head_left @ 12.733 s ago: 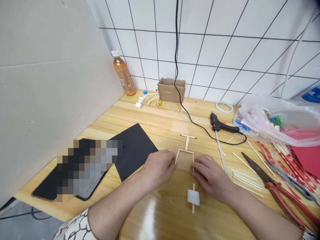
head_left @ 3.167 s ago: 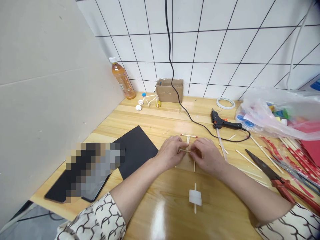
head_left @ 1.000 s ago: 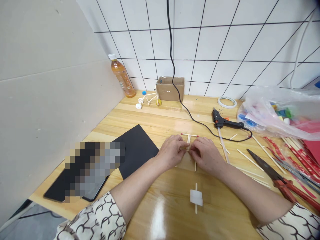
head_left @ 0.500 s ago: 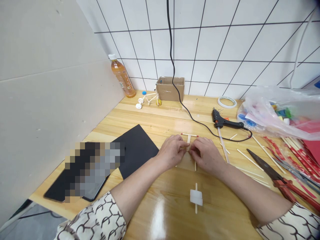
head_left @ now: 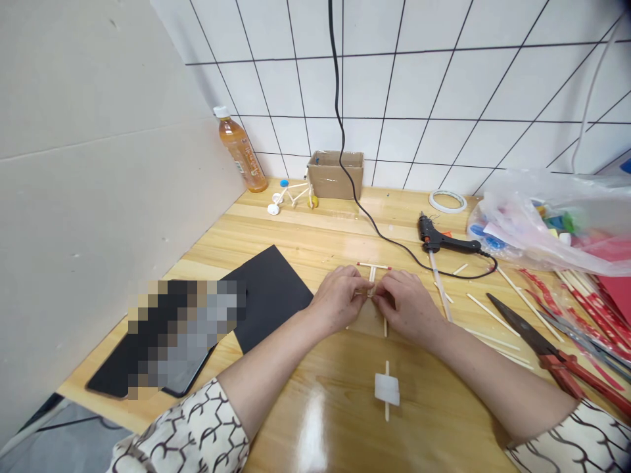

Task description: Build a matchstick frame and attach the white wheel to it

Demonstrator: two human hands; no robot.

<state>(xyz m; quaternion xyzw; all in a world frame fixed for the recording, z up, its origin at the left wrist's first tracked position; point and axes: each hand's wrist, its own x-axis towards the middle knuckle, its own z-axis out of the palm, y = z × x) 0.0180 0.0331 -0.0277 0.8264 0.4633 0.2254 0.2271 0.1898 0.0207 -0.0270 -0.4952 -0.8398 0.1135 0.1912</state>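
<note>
Near the middle of the frame, the left hand and right hand curl inward and pinch a pale wooden stick frame from either side. The frame, topped by a red-tipped crossbar, lies flat on the light wooden counter; the meeting fingertips seem to keep its joint aligned.

One left hand, one right hand, one glue gun, one bottle.

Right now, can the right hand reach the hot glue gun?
Probably yes: nothing tall stands between the right hand and the hot glue gun, but the hand pinches the small wooden sticks, so it must release them first.
</note>
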